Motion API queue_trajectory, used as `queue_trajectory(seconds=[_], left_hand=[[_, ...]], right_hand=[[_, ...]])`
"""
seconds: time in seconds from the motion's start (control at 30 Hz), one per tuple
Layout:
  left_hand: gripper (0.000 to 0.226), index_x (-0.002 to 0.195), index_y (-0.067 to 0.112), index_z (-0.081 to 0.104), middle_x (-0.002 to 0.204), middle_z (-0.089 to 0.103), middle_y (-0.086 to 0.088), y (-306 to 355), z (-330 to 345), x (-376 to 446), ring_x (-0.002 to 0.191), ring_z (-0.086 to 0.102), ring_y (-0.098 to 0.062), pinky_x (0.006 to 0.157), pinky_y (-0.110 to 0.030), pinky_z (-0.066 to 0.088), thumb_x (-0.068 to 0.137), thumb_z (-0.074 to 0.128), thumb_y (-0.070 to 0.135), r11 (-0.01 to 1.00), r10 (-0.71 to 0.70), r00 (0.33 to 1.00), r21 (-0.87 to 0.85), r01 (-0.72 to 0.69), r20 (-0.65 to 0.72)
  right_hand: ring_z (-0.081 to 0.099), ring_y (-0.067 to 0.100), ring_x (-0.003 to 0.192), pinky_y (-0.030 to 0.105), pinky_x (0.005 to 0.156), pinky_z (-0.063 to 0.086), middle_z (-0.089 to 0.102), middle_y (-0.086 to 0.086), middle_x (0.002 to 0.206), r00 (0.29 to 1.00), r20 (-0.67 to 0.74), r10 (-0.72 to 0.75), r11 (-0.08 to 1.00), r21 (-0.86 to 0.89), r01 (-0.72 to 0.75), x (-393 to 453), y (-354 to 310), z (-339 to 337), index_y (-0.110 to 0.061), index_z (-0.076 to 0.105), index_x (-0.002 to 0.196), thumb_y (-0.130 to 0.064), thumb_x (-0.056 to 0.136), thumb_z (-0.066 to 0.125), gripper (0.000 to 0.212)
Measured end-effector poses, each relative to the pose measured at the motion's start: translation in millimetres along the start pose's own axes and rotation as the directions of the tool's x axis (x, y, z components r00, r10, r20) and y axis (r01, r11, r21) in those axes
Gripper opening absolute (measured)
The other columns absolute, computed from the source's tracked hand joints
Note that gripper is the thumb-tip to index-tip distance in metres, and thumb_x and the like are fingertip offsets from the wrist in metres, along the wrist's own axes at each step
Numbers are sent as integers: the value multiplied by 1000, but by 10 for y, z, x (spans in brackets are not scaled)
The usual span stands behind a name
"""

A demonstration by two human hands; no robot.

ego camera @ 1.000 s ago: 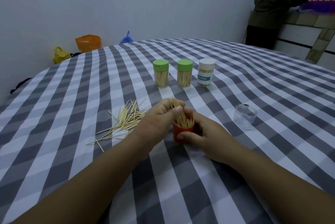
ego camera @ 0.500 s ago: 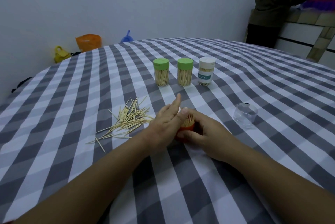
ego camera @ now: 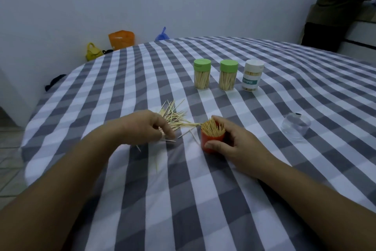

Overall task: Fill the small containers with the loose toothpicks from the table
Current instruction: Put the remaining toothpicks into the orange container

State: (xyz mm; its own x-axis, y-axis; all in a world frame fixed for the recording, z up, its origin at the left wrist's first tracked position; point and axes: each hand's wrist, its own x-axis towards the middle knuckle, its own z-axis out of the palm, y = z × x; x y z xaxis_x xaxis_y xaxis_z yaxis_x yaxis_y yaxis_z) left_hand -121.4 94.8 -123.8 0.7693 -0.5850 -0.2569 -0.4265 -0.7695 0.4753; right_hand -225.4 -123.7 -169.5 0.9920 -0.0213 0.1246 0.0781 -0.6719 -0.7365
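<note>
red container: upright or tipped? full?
Upright, open-topped, packed: toothpick tips stand above the rim of the red container. The right hand holds it on the table.

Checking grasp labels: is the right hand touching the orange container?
Touching. Head view: right hand wraps the orange container, thumb pressed on its front wall.

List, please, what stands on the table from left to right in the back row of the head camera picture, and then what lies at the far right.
Left green-lidded jar → right green-lidded jar → white-lidded jar labelled toothpick, all three holding toothpicks → nearer and far right, the clear plastic piece.
</note>
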Motion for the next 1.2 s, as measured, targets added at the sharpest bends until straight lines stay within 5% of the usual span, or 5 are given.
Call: queue_trajectory(seconds=[0.1,0.37,0.73,0.9,1.2], left_hand=[[37,92,43,64,114,53,11,-167,-34,-154,104,53,-12,83,-20,46,89,57,6,996,-58,989,75,48,136],[22,90,44,65,108,42,11,-205,62,-273,102,44,-10,91,-24,45,86,67,22,996,76,983,33,-83,169],[2,87,33,63,95,48,11,-506,185,-147,98,42,-11,80,-27,36,88,63,35,988,96,927,147,-44,-364],[21,88,39,67,108,46,8,-639,-9,-332,102,44,-10,91,-28,39,82,68,19,999,-37,990,-2,37,-135],[11,95,31,72,97,43,13,-511,42,-141,103,36,-8,86,-20,32,86,67,27,986,66,978,165,-33,-198]], right_hand=[[44,14,128,36,107,40,44,-6,145,1000,17,-16,1000,-11,16,-24,-47,48,-29,28,147,-42,83,63,74],[42,15,129,31,106,38,41,-5,146,1000,21,23,999,-34,-22,-52,-82,44,-31,25,148,-45,79,60,79],[43,15,125,27,99,38,43,-4,144,999,6,38,999,-30,-37,-46,-71,52,-31,27,147,-38,83,62,73],[43,17,127,30,102,38,42,-4,145,999,-1,35,999,-39,-35,-41,-64,53,-30,27,147,-37,84,62,72],[42,17,128,27,99,37,40,-4,146,999,5,41,998,-44,-40,-37,-61,64,-31,26,147,-37,84,62,73]])
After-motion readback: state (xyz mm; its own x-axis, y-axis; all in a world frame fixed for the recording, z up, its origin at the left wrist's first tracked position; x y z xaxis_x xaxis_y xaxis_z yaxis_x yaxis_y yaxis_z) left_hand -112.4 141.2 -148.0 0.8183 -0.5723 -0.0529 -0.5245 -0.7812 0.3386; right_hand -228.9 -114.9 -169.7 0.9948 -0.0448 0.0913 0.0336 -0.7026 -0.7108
